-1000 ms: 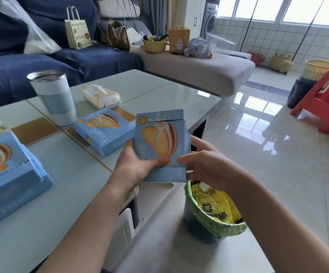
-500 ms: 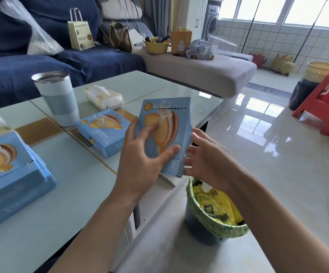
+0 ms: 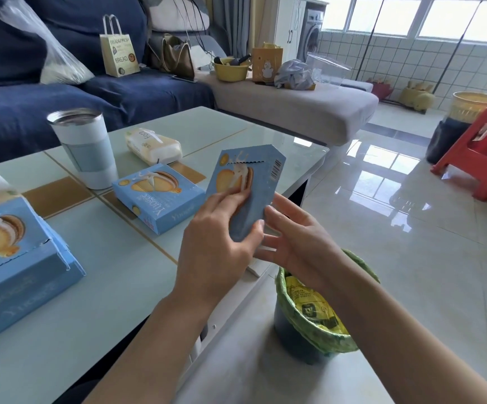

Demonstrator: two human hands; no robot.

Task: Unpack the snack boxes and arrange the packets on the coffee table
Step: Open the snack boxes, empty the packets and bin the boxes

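Note:
A blue snack box (image 3: 258, 182) with a biscuit picture stands tilted in the air over the coffee table's right edge. My left hand (image 3: 219, 243) grips its lower part, fingers on the front and thumb round the bottom corner. Just right of the box's lower end my right hand (image 3: 294, 243) has its fingers spread; whether it touches the box is unclear. A second snack box (image 3: 157, 196) lies flat on the pale green coffee table (image 3: 105, 287). More blue boxes (image 3: 18, 266) are stacked at the left edge.
A white tumbler (image 3: 83, 147) and a tissue pack (image 3: 153, 145) sit further back on the table. A green-lined bin (image 3: 318, 313) with yellow wrappers stands on the floor below my right forearm. A blue sofa (image 3: 61, 97), a grey couch section and a red stool (image 3: 481, 153) surround the table.
The box has been lifted and turned from facing me to tilted, its narrow barcode side now showing. My right hand let go of its edge and opened.

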